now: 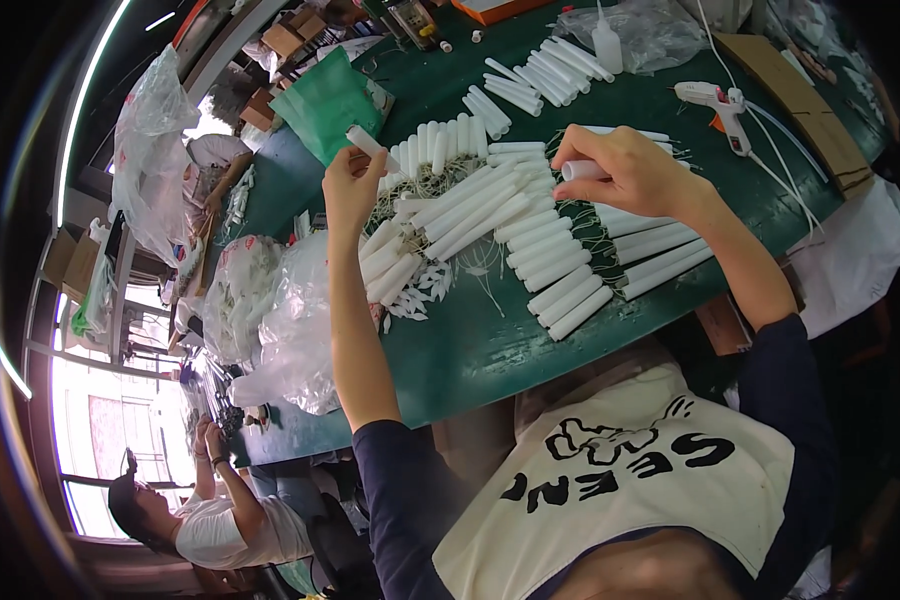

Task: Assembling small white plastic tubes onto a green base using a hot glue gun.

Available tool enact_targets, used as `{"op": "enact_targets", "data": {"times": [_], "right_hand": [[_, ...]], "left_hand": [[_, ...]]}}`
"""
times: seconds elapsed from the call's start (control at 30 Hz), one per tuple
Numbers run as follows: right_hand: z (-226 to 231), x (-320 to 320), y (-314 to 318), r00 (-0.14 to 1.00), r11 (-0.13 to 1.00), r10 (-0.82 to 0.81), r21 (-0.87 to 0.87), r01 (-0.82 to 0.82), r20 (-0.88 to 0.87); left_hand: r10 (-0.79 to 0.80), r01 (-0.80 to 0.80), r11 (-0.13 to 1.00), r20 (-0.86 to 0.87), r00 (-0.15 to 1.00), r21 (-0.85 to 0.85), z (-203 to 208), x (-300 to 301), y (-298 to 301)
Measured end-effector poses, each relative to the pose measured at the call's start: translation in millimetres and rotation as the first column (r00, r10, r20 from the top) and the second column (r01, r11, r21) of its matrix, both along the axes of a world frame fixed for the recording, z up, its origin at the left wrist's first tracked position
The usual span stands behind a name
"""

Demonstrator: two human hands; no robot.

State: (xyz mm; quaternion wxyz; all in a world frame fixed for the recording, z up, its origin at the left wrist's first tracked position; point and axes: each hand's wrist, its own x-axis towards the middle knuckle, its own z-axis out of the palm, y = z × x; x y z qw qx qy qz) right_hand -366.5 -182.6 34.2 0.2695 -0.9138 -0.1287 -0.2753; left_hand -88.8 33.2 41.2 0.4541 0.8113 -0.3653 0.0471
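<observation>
My left hand (352,185) is closed on a white tube (366,141), which tilts up past the fingertips. To the right, my right hand (625,175) grips another white tube (583,171), its open end facing left. Between and below the hands lie rows of white tubes (548,250) with thin wires (597,245) running among them. Longer white tubes (480,210) are heaped nearer my left hand, beside a tangle of pale wires (440,182). White leaf-shaped pieces (425,288) lie just below that heap.
A white glue gun (715,98) with its cord rests at the right, by a cardboard piece (800,100). A white squeeze bottle (606,48) stands behind more tubes (560,72). Clear plastic bags (290,310) crowd the left edge. A person (220,525) works at lower left.
</observation>
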Motion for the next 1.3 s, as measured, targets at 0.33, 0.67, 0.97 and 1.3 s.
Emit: {"op": "enact_targets", "data": {"times": [0.33,0.67,0.97,1.3], "right_hand": [[4,-2,12,1.000,0.999,0.024,-0.040,-0.024,0.000],[-1,-13,11,0.999,1.000,-0.014,-0.020,0.014,0.029],[0,-12,14,0.999,0.999,0.005,-0.045,-0.004,0.035],[-3,-18,17,0.998,0.999,-0.042,0.005,0.043,-0.036]], "left_hand": [[0.330,-0.365,0.917,0.211,0.920,0.160,-39,61,-7],[0.292,-0.313,0.925,0.125,0.948,0.214,-79,71,-36],[0.634,-0.722,0.618,0.345,0.692,0.311,-80,113,28],[0.618,-0.579,0.649,0.103,0.780,0.493,-99,141,55]]}}
